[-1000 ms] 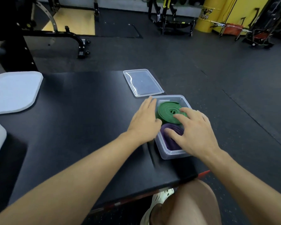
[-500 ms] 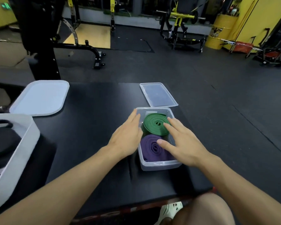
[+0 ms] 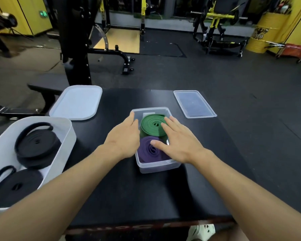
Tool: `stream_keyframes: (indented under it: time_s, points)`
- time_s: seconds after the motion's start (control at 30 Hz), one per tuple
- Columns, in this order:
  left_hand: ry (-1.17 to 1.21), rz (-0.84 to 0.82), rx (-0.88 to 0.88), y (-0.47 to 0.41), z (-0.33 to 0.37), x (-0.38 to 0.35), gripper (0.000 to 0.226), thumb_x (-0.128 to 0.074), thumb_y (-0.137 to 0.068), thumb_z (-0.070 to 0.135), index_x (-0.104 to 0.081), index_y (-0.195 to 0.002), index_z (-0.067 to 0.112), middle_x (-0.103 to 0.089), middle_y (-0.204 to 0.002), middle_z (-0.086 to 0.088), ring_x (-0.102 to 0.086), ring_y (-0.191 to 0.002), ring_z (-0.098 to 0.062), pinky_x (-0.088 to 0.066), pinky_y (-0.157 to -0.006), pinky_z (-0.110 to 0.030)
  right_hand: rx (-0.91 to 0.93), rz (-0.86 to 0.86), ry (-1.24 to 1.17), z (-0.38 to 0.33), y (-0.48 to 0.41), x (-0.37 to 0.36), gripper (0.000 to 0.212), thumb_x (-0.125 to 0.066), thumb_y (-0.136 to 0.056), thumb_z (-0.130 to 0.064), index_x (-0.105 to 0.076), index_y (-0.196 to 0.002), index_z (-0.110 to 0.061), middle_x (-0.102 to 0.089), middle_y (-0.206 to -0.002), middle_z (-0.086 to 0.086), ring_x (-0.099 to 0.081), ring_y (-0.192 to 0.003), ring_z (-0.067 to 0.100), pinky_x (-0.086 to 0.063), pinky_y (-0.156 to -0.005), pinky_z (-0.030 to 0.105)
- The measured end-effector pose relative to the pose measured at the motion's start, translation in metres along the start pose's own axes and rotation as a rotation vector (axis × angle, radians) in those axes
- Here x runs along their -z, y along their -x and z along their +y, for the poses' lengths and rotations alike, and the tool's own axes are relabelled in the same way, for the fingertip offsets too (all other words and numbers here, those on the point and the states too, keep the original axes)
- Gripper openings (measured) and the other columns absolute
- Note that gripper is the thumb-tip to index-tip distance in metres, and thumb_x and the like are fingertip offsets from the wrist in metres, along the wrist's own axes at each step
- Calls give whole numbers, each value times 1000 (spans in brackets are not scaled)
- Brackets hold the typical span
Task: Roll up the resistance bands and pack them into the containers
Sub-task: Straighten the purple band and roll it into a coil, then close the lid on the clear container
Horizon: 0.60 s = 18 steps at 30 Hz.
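Right hand: the right hand [image 3: 179, 141] is lying flat with its fingers spread over the small clear plastic container [image 3: 156, 168], gripping nothing. One fingertip is touching the green rolled resistance band [image 3: 151, 126] and the thumb is touching the purple rolled resistance band [image 3: 149, 150].
Left hand: the left hand [image 3: 124, 136] is resting straight-fingered against the container's left wall, holding nothing.
Clear container: it is sitting mid-table with both rolls side by side inside, green farther, purple nearer.
Clear lid: the clear rectangular plastic lid [image 3: 195, 104] is lying on the black table [image 3: 129, 188], apart from the container.
White tub: the large white plastic tub [image 3: 69, 136] is holding two black rolled bands [image 3: 36, 145], with its white lid [image 3: 76, 103] lying beside it.
Progress: I'm seeing no unrolled band, so I'm judging the packing nearly done, with only both lids left.
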<state>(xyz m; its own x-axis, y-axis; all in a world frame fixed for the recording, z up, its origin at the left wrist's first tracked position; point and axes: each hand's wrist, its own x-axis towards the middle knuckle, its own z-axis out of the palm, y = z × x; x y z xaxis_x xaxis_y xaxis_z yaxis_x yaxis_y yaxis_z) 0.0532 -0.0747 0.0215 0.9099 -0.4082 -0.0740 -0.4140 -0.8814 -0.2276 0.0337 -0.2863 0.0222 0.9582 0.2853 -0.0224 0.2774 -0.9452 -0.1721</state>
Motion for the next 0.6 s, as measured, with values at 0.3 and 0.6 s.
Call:
stream_keyframes:
  time_s: [0.3,0.6]
  points:
    - [104,182,99,9,-2,-19,69,-46,-75,34,-65,-139,17,-49,-154,-17,-66,-125,-24,-61,-86,-28,-116,35,-654,10,-10,4,61,-34,-108,-53,-25,-162,-27,-11,-170,-18,-4,-154,-4,-1,-127,28]
    - [124,143,-150,-10,-18,-38,54,-25,-103,16,-66,-127,-10,-32,-160,-32,8,-157,-47,-10,-129,-46,-260,20,-112,77,-81,-23,53,-17,-106,-41,-56,-123,-10,-48,-140,13,-39,-140,29,-33,-114,42]
